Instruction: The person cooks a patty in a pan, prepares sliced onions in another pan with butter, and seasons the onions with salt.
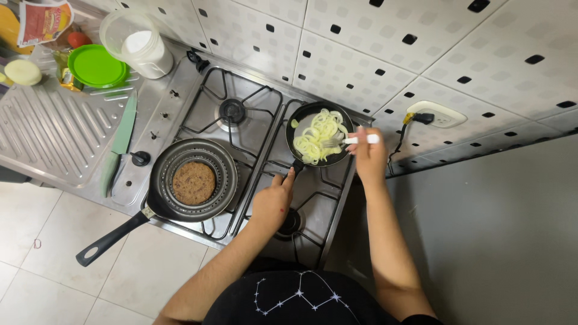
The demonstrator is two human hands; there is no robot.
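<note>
A small black frying pan [299, 127] full of pale onion rings [318, 137] sits on the back right burner of a steel stove [253, 150]. My left hand [272, 201] grips the pan's short black handle. My right hand [368, 157] holds a white-handled fork [355, 139] with its tines in the onions. A larger black pan [223, 180] on the front left burner holds a round brown patty [194, 183] on a ridged insert.
A green knife [123, 135] lies on the steel counter left of the stove. Behind it stand a green lid [96, 65], a clear plastic tub [139, 43] and half an onion [23, 71]. A wall socket with a plug [428, 117] is right of the stove.
</note>
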